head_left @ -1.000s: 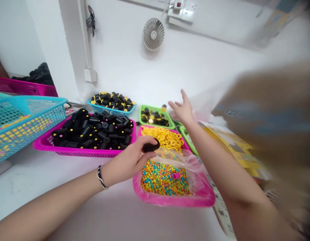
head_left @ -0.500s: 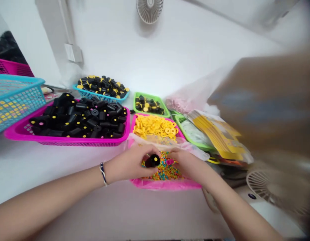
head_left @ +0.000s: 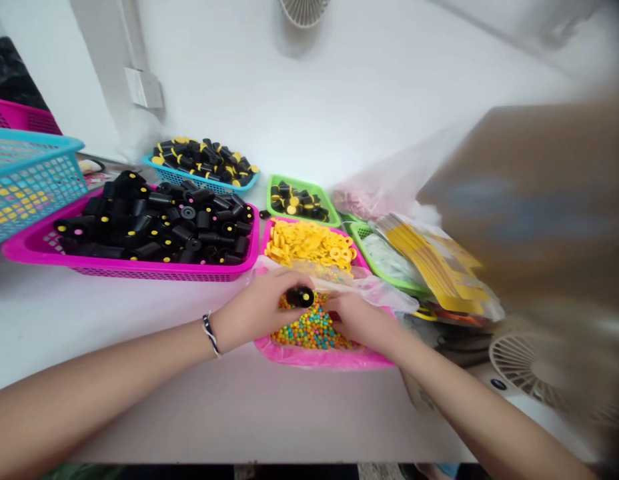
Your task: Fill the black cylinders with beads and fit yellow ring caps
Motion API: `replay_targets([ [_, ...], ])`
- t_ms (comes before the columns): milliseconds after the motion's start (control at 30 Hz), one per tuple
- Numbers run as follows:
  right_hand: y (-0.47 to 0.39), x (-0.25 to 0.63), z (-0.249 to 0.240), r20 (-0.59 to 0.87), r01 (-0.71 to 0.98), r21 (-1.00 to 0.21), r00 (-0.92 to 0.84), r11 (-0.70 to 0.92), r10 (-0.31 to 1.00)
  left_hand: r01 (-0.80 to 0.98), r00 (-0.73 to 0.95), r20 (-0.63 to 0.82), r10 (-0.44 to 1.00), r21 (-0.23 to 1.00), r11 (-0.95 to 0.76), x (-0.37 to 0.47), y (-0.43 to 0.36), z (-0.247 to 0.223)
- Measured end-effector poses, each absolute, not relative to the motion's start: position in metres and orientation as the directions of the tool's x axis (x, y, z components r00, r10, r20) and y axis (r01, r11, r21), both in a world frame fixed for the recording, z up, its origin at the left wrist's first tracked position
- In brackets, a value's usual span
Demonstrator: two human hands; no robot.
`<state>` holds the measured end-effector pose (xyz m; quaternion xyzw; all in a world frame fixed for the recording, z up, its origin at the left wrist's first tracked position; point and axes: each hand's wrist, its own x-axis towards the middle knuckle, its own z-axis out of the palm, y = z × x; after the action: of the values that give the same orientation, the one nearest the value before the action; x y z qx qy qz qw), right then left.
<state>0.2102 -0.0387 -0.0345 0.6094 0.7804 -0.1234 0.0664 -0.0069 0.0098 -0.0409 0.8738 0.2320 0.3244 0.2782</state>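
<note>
My left hand (head_left: pixel 259 303) is closed round a black plastic cylinder (head_left: pixel 300 297) with a yellow dot in its end, held tilted just above the small coloured beads (head_left: pixel 309 330). These beads fill a pink basket (head_left: pixel 289 357) lined with a clear plastic bag. My right hand (head_left: pixel 362 320) reaches into the beads from the right, its fingers curled together. Whatever its fingertips hold is hidden. Behind both hands, yellow plastic rings (head_left: pixel 309 243) are heaped in another pink container.
A large magenta basket (head_left: pixel 164 270) of black cylinders stands left. Behind are a blue basket (head_left: pixel 199 179) and a green basket (head_left: pixel 334 215) of yellow-capped black pieces. Right of the beads lie yellow cards (head_left: pixel 424 260) and a small fan (head_left: pixel 519 363).
My left hand, with the black cylinder, has turned it a little. A small pink piece seen at my right fingertips is now out of sight. The view has tipped downward slightly.
</note>
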Motion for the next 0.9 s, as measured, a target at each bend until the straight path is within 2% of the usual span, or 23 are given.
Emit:
replay_targets([
  [133,-0.035,0.202,-0.038,-0.169,0.910,-0.299,-0.347,0.287,0.923,0.231,0.685,0.371,0.627,0.705,-0.671,-0.006,0.010,-0.043],
  [300,-0.034,0.200,-0.038,-0.122,0.813,-0.507,-0.398,0.288,0.909,0.266,0.700,0.277,0.658,0.755,-0.600,-0.007,0.014,-0.042],
  [433,-0.035,0.202,-0.035,-0.101,0.743,-0.616,-0.406,0.263,0.908,0.167,0.713,0.220,0.665,0.868,-0.467,-0.008,0.018,-0.041],
  [533,-0.038,0.205,-0.030,-0.089,0.678,-0.700,-0.396,0.225,0.914,0.116,0.749,0.193,0.634,0.904,-0.412,-0.008,0.019,-0.040],
  [767,-0.045,0.217,-0.008,-0.177,0.521,-0.853,-0.290,0.000,0.941,0.188,0.752,0.189,0.632,0.857,-0.479,-0.008,0.018,-0.038],
  [900,-0.046,0.212,0.006,-0.163,0.512,-0.859,-0.262,-0.006,0.951,0.208,0.788,0.257,0.559,0.744,-0.635,-0.008,0.015,-0.033],
])
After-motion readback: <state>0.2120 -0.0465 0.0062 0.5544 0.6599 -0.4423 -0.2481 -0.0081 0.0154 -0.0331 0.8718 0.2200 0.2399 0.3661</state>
